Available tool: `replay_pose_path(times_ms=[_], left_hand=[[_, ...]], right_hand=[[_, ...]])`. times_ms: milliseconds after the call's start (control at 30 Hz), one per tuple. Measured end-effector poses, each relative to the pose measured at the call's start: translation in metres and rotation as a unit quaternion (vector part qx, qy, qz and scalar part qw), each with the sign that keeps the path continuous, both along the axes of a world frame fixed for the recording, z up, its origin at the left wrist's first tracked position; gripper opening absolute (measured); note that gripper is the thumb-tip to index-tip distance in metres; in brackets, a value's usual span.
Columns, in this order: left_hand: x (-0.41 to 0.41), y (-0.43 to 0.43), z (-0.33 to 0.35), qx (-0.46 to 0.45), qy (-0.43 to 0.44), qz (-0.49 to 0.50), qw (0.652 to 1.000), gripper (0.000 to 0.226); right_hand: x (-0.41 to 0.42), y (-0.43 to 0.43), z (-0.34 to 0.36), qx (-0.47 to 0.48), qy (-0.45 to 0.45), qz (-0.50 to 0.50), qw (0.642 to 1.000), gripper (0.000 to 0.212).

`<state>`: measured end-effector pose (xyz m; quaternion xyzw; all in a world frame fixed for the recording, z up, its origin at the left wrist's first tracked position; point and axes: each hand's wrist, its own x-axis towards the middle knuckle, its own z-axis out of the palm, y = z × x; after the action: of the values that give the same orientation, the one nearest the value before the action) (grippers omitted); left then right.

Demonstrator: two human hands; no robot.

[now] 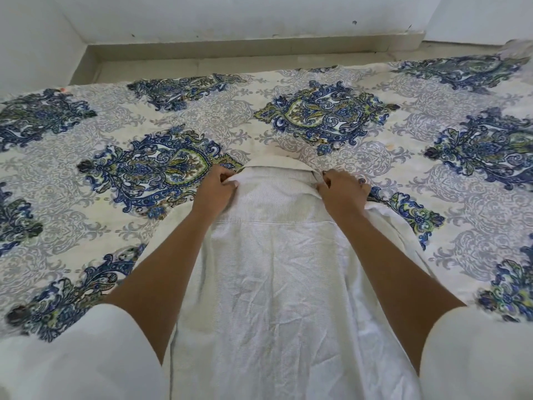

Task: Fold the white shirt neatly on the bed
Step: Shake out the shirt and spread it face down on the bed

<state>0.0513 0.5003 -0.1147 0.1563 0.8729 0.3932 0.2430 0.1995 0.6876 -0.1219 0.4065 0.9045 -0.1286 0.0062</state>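
The white shirt (274,278) lies back-up along the middle of the bed, its collar (278,163) at the far end and its wrinkled body running toward me. My left hand (215,187) pinches the fabric at the left shoulder beside the collar. At the right shoulder, my right hand (343,189) grips the cloth the same way. Part of the shirt bunches out beyond my right forearm. The shirt's lower end runs out of view at the bottom.
The bed (317,116) carries a cream sheet with blue and green medallions. Its far edge meets a strip of pale floor (230,53) and white walls (245,15). My own white sleeves fill the bottom corners.
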Motion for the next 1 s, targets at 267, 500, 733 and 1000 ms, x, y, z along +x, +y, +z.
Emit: replay_pose_path(times_ms=[267,500,733,1000], left_hand=[[-0.027,-0.020,0.021,0.032,-0.116,-0.033,0.992,0.012],[-0.012,-0.026,-0.003,-0.044,0.095,-0.018,0.994,0.026],[0.077,-0.021,-0.012,-0.102,0.382,-0.308,0.866,0.040],[0.168,-0.005,-0.018,-0.098,0.371,-0.421,0.822,0.046]], right_hand=[[0.001,0.020,0.006,-0.141,0.021,-0.025,0.989,0.028],[0.026,-0.009,0.000,0.049,0.123,-0.067,0.989,0.022],[0.084,-0.021,-0.019,0.063,0.062,-0.023,0.996,0.033],[0.180,-0.061,-0.003,0.013,0.177,-0.121,0.977,0.039]])
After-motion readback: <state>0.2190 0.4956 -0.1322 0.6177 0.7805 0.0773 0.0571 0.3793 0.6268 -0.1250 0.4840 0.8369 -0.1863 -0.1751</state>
